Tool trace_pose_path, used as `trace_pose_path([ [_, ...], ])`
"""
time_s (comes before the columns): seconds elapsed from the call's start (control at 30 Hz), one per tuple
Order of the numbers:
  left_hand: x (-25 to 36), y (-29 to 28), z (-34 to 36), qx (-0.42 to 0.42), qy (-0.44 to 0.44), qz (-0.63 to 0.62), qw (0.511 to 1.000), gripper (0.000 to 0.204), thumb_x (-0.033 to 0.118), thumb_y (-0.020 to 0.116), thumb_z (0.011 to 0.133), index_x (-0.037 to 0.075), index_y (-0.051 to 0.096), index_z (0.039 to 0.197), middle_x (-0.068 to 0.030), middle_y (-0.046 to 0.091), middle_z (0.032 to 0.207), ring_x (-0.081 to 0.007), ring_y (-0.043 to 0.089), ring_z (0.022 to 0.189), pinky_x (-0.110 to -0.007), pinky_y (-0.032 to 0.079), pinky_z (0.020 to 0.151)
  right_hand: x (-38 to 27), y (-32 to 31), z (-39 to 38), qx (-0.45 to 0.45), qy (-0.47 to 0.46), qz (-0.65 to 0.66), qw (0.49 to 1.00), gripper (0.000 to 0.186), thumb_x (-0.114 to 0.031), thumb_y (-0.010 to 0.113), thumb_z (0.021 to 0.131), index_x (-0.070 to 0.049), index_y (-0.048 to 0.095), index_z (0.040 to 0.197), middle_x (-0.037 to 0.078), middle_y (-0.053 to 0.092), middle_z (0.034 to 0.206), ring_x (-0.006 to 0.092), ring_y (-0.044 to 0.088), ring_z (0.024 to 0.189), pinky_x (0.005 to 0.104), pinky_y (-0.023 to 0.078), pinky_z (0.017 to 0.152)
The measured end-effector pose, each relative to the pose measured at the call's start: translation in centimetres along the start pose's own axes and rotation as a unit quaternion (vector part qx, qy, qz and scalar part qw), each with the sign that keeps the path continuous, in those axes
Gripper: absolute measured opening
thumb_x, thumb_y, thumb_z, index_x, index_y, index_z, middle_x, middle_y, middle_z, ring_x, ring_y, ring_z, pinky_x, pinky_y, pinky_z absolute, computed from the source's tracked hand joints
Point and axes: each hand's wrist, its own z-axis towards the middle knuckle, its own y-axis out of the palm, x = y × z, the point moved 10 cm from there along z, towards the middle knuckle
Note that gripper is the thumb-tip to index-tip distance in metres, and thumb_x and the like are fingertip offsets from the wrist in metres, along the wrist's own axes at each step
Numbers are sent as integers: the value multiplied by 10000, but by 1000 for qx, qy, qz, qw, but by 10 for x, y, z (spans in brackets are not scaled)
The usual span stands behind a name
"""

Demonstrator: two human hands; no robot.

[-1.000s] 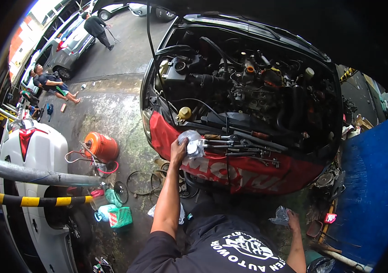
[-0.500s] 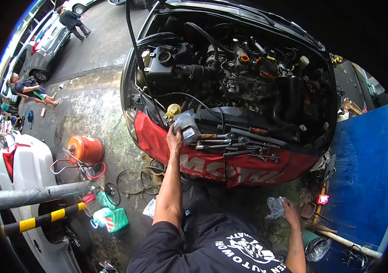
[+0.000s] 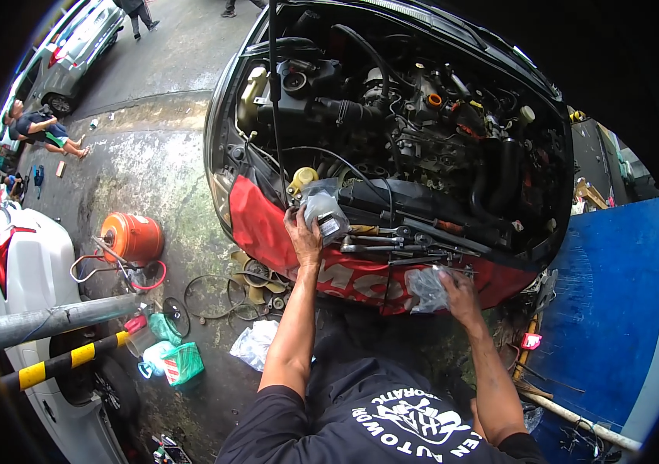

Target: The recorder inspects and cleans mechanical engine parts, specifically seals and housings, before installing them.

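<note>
A clear plastic bag with a white label [image 3: 320,207] rests at the front edge of the car's open engine bay [image 3: 422,116], beside a yellowish cap. My left hand [image 3: 304,237] grips the near side of this bag; its contents are too unclear to name. Further right, my right hand [image 3: 462,297] holds a crumpled clear plastic bag [image 3: 425,290] above the red cover [image 3: 260,224] draped over the car's front. Several wrenches and ratchets [image 3: 376,240] lie along the top of that cover, between my hands and the engine.
A thin prop rod [image 3: 274,100] rises at the bay's left. On the floor at left are an orange tank [image 3: 133,237], a fan with belts [image 3: 256,280], a white plastic bag [image 3: 255,344] and a green bag [image 3: 182,363]. A blue panel [image 3: 607,301] stands at right; people are far left.
My right hand has risen from low at the right, bringing the crumpled bag forward over the red cover. My left hand stays at the labelled bag. The view has shifted slightly.
</note>
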Motion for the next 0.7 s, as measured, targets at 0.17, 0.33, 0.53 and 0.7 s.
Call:
trace_pose_path([
  [0.17,-16,14,-6,-68,-81,-37,994,390,53,680,840,60,565,1213,-210,470,1259,-393,493,1193,-441,429,1010,-36,31,59,-19,-18,-13,1000,381,-337,523,980,7,678,1029,212,690,969,396,649,936,441,489,817],
  [0.33,-32,19,-13,-142,-238,-122,953,331,106,678,900,27,620,1216,-178,696,1011,-282,670,971,-356,501,895,-93,63,101,69,-331,-118,934,344,-308,554,981,25,640,964,211,641,815,367,649,832,429,477,737],
  [0.53,-44,-7,-36,-198,-306,-366,856,285,164,647,955,-16,638,1176,-36,681,1003,-108,612,903,-259,484,828,-19,100,167,-13,-51,71,996,398,-367,551,989,16,650,943,173,649,757,311,664,778,410,492,733],
  [0.7,-54,-58,-57,-174,-364,-430,808,237,178,604,986,17,611,1158,-28,672,990,-77,607,874,-217,476,756,14,85,169,95,-90,-147,981,392,-362,541,969,16,645,988,222,653,923,392,617,944,448,480,859],
])
